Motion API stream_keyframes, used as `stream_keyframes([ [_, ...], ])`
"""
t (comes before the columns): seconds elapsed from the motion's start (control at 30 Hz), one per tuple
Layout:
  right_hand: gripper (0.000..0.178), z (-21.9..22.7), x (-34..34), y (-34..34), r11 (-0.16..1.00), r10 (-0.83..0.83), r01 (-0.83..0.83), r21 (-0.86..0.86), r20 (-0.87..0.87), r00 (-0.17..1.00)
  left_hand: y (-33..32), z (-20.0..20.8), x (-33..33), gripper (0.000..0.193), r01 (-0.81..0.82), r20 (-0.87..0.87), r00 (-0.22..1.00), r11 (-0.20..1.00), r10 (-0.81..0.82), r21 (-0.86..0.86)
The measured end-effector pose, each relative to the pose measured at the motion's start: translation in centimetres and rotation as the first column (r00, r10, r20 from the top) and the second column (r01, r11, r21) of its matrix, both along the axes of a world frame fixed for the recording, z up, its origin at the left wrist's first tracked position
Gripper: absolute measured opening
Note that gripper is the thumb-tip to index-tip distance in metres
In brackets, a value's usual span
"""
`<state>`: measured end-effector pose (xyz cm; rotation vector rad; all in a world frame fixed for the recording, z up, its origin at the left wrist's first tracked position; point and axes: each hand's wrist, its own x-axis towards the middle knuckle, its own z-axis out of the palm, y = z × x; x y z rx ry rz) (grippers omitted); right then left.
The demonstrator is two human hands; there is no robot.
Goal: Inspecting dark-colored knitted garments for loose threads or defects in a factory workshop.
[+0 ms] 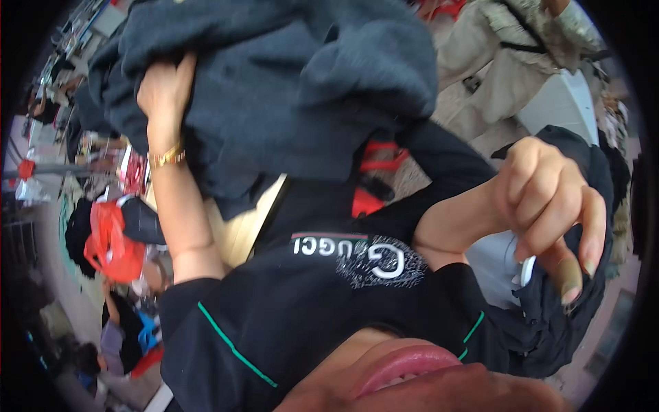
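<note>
Left hand (161,86) is gripping the grey garment (288,82) far-left overhead; right hand (549,206) is pinching black cloth (549,323) near-right, well apart.

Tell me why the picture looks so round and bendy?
In the head view, the fisheye lens leaves black corners and curves edges near the rim; the right hand looms large and slightly soft, while the left hand gripping the dark grey garment looks evenly daylit.

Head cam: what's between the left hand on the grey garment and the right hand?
In the head view, between the left hand gripping the grey garment and the raised right hand, there is the hanging grey cloth, then the person's black shirt.
</note>
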<state>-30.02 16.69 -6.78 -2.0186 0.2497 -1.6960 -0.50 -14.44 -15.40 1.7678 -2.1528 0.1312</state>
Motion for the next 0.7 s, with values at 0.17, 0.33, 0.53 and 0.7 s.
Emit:
stream_keyframes([
  [0.17,0.038,-3.7,-2.5,-1.0,0.985,-0.138,0.147,0.091,-0.099,0.986,-5.3,0.4,3.7,0.086,0.053,-0.041,0.998,0.998,-0.051,0.039],
  [0.33,0.006,-4.0,4.7,-2.1,0.604,-0.561,0.680,0.415,-0.384,0.733,-6.3,-0.1,1.3,0.046,0.424,0.322,0.901,0.747,-0.291,-0.511],
  [0.53,0.036,-8.8,6.9,-7.9,0.314,-0.803,0.948,0.051,-0.518,0.294,-4.0,1.0,1.5,0.029,0.233,0.560,0.823,0.956,-0.095,-0.180],
  [0.7,0.006,-8.2,5.2,-11.1,0.625,-0.722,0.663,0.413,-0.016,0.691,2.3,2.2,3.1,0.019,0.383,-0.860,0.431,0.918,-0.274,-0.100],
])
